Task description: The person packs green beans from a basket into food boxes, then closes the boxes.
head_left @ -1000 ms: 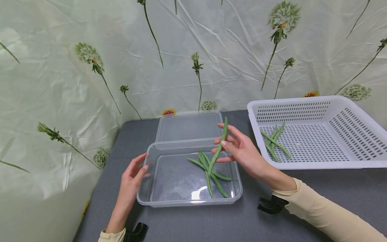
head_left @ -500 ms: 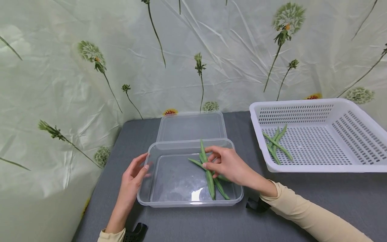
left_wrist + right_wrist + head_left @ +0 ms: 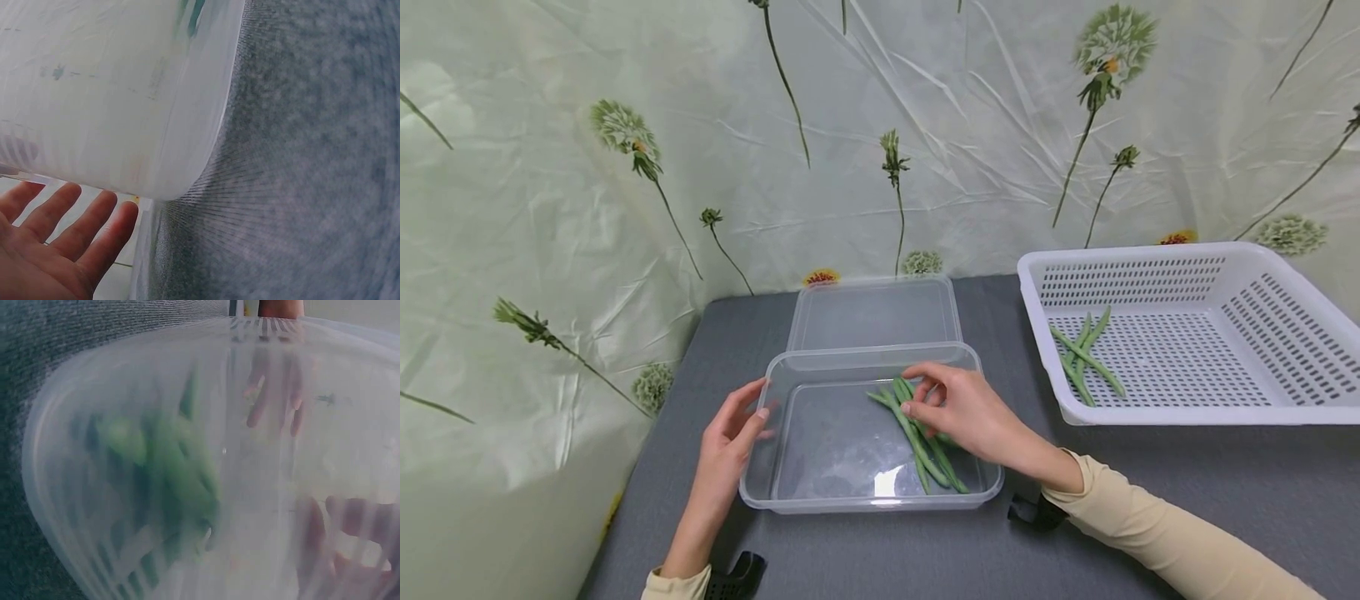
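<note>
Several green beans (image 3: 912, 431) lie in a bunch on the right side of a clear plastic container (image 3: 865, 504). Over that bunch my right hand (image 3: 966, 417) is bent at the fingers, inside the container. The right wrist view shows its fingers (image 3: 356, 515) blurred through the wall, with a gap between them and the beans (image 3: 178, 469) to one side. At the container's left wall is my left hand (image 3: 726, 437), its thumb by the rim. In the left wrist view this hand (image 3: 69, 240) has straight, spread fingers against the container's outside.
Behind the container lies its clear lid (image 3: 876, 315). A white perforated basket (image 3: 1180, 414) stands on the right, with several green beans (image 3: 1093, 364) at its left end. Grey cloth (image 3: 880, 558) covers the table, and a flower-printed sheet (image 3: 820, 200) hangs behind.
My right hand has carried a green bean down into the container and let go of it; the bean now lies on the bunch. My left hand has stayed at the left wall.
</note>
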Demonstrator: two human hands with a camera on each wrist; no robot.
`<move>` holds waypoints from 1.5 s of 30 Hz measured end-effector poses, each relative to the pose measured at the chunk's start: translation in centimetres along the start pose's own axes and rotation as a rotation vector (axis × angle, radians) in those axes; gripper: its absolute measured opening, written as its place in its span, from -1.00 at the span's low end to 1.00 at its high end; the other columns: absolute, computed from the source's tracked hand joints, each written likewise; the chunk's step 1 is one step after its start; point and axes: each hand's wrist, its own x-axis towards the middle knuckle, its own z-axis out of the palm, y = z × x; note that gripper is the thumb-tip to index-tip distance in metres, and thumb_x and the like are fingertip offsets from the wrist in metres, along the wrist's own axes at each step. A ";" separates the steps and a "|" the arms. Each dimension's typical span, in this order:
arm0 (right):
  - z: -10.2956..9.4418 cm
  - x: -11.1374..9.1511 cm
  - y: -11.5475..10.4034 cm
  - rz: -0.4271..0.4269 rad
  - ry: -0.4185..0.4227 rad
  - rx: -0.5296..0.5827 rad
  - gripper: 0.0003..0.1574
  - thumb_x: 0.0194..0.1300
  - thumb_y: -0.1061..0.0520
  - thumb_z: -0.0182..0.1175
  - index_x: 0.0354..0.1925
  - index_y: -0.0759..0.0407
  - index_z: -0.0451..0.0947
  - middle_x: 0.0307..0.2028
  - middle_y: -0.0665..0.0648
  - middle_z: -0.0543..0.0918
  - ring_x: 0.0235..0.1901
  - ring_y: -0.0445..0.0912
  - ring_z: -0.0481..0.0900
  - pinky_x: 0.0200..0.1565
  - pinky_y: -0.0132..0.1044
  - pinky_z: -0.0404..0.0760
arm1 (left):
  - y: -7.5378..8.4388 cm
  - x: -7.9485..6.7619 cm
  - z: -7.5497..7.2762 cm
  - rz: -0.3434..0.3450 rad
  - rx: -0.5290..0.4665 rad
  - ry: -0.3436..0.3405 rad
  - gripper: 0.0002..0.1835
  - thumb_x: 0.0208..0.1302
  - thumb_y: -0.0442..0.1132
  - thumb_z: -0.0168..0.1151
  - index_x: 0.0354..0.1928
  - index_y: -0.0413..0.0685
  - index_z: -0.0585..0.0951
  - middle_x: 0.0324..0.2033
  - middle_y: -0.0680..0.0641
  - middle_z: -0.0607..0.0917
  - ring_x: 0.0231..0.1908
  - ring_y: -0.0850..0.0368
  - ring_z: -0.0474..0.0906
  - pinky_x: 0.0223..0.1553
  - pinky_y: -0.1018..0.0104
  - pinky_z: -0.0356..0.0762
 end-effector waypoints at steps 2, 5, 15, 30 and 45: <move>-0.1 0.0 0.1 -0.013 0.019 0.034 -0.57 0.32 0.16 0.31 0.13 0.20 0.54 -0.40 -0.01 0.62 -0.57 -0.06 0.65 -0.52 -0.24 0.61 | 0.0 0.1 0.0 -0.002 0.002 0.001 -0.55 0.51 -0.20 0.07 0.37 -0.01 0.38 0.29 -0.06 0.46 0.14 0.09 0.53 -0.09 0.31 0.60; -0.2 -0.1 0.4 -0.031 0.028 0.144 -0.58 0.34 0.21 0.26 0.15 0.15 0.52 -0.37 0.10 0.64 -0.56 -0.01 0.65 -0.46 -0.17 0.65 | 0.0 0.1 0.0 -0.002 0.003 0.001 -0.55 0.51 -0.20 0.07 0.38 -0.01 0.38 0.30 -0.06 0.45 0.14 0.10 0.53 -0.09 0.30 0.60; -1.2 -1.0 1.1 -0.155 0.015 0.516 -0.65 0.44 0.26 0.14 0.16 0.25 0.47 -0.34 0.46 0.57 -0.44 0.10 0.63 -0.38 0.03 0.68 | -0.1 -0.1 0.2 -0.019 -0.002 -0.001 -0.55 0.51 -0.19 0.07 0.38 -0.03 0.37 0.30 -0.08 0.45 0.14 0.13 0.53 -0.09 0.33 0.59; -8.6 -4.3 -0.9 -0.264 0.088 0.252 -0.63 0.37 0.38 0.17 0.12 0.19 0.52 -0.18 0.23 0.65 -0.27 0.10 0.67 -0.32 -0.09 0.70 | 0.0 -0.2 0.3 -0.002 -0.006 0.001 -0.55 0.51 -0.20 0.07 0.37 -0.04 0.38 0.30 -0.10 0.45 0.14 0.08 0.54 -0.10 0.33 0.60; -19.1 -4.9 -1.7 -0.078 0.065 -0.390 -0.80 0.35 0.20 0.27 -0.06 -0.01 0.61 -0.18 -0.09 0.66 -0.22 -0.23 0.60 -0.22 -0.47 0.56 | 0.1 -0.1 0.2 -0.004 -0.002 0.005 -0.56 0.51 -0.21 0.06 0.37 -0.03 0.38 0.29 -0.07 0.46 0.16 -0.03 0.52 -0.09 0.32 0.60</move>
